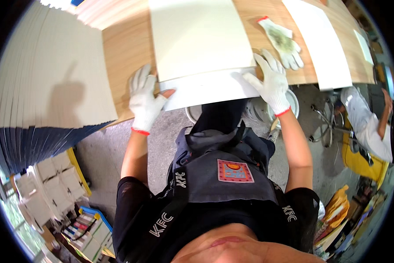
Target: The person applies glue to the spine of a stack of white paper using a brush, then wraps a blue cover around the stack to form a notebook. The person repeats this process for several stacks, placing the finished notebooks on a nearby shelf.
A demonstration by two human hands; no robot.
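Observation:
A cream board (199, 35) lies on the wooden table in front of me. A white sheet (210, 89) shows along its near edge and reaches past the table's front. My left hand (145, 97), in a white knitted glove with its thumb tip bare, rests at the sheet's left corner. Its fingers lie spread on the wood and the thumb touches the sheet. At the opposite corner is my right hand (270, 79), gloved too, fingers stretched apart and thumb on the sheet. A soiled spare glove (283, 42) lies beyond it on the table.
A tall stack of cream boards (48, 74) stands at the left. A long white panel (322, 44) overhangs the table's right front edge (304, 79). Under the table are round pails (293, 103). A seated person (368, 120) is at the right, near a wheeled chair base (326, 127).

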